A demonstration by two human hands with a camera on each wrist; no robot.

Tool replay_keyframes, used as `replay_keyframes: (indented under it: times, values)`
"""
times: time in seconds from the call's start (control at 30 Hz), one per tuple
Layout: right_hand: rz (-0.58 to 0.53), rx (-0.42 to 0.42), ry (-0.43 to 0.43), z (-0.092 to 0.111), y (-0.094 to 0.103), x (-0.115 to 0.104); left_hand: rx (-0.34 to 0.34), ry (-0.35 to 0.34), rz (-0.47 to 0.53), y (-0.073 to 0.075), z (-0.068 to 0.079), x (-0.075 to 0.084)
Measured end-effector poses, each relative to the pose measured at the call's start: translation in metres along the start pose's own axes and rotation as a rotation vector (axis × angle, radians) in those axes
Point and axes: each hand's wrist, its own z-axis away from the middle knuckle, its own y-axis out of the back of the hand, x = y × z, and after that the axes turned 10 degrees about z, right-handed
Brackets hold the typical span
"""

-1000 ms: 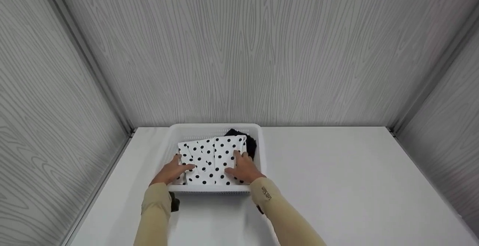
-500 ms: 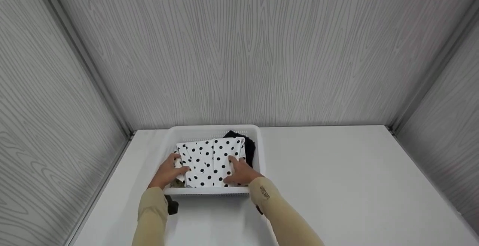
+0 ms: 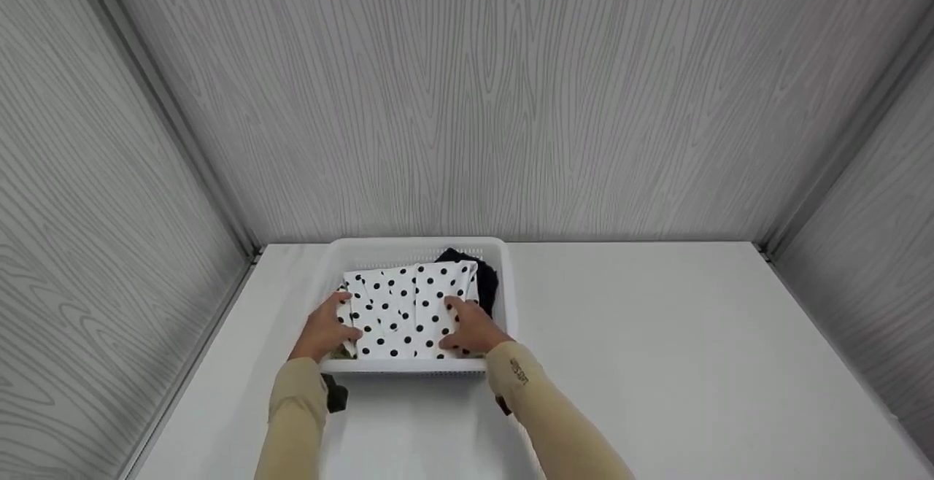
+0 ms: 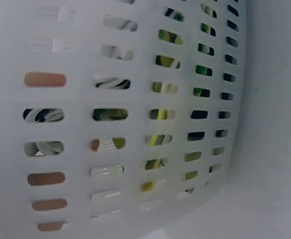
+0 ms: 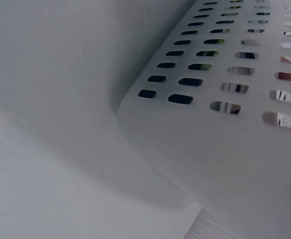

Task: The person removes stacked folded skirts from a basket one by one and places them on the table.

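A folded white cloth with black polka dots (image 3: 398, 312) lies on top inside a white perforated plastic basket (image 3: 416, 244). My left hand (image 3: 322, 328) reaches over the basket's left side, its thumb and fingers spread at the cloth's left edge. Over the right part of the cloth rests my right hand (image 3: 476, 328), thumb and forefinger apart on the fabric. Black fabric (image 3: 487, 287) shows behind the cloth at the back right. In the left wrist view, skin and patterned fabric appear through the slots of the basket wall (image 4: 75, 132); the rest of the hand is hidden.
The basket stands on a white table (image 3: 657, 334), toward its back left. Grey wood-grain panels (image 3: 467, 101) rise behind and at both sides. An olive-brown patterned fabric (image 3: 341, 352) peeks out at the basket's front left corner.
The left hand has drawn slightly left, and the right hand's forefinger has shifted inward on the cloth. The cloth's lower left edge has moved in, exposing olive-brown fabric.
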Motion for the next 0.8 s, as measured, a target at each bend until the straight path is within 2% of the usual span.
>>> replay_keyframes:
  times: [0.17,0.33,0.43,0.63,0.73,0.8]
  values:
    - [-0.032,0.074,-0.016,-0.001,-0.003,-0.001,-0.03,0.029,-0.016,0.001,0.003,0.001]
    - [0.144,0.2,0.028,0.0,-0.002,-0.007,-0.015,-0.011,-0.035,0.002,0.003,0.003]
    - [0.223,0.212,0.017,0.0,-0.002,-0.008,-0.021,-0.004,-0.05,0.001,0.003,0.003]
    - [0.116,0.25,-0.085,0.002,0.0,-0.012,-0.058,0.041,-0.013,0.002,0.0,0.005]
    - [0.018,0.25,-0.156,0.002,0.003,-0.012,-0.077,0.065,0.025,0.002,-0.002,0.005]
    - [-0.064,0.229,-0.166,0.002,0.006,-0.01,-0.091,0.081,0.058,0.002,-0.002,0.003]
